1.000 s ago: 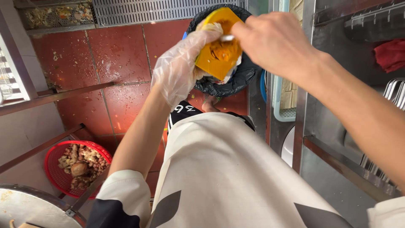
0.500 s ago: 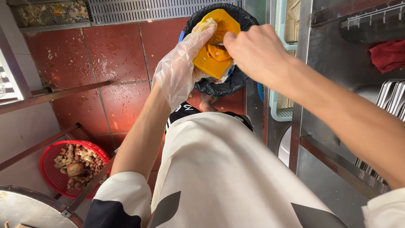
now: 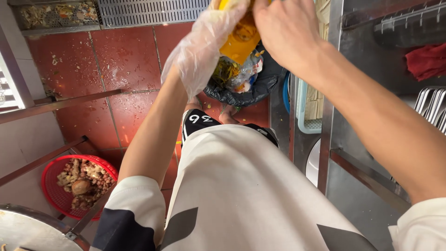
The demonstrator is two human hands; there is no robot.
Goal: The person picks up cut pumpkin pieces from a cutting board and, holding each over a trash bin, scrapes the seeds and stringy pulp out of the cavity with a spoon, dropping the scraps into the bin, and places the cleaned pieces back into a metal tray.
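At the top of the view I hold an orange piece of squash [image 3: 238, 41] over a bin lined with a black bag [image 3: 260, 83]. My left hand [image 3: 204, 46], in a thin clear plastic glove, grips the squash from the left. My bare right hand [image 3: 284, 32] presses on it from the right, fingers curled over its top edge. The upper part of the squash is cut off by the frame. Food scraps and crumpled plastic [image 3: 237, 74] lie inside the bag under my hands.
Red floor tiles [image 3: 125, 60] with scattered scraps and a metal drain grate [image 3: 148, 10] lie ahead. A red basket of peelings [image 3: 74, 183] sits lower left beside a metal table frame [image 3: 51, 106]. A steel counter [image 3: 371, 116] with a red cloth [image 3: 427, 60] stands on the right.
The view has tipped down, so my hands and the squash now sit at the top edge. The bin's contents show beneath the squash; before it covered them. Both hands keep their hold.
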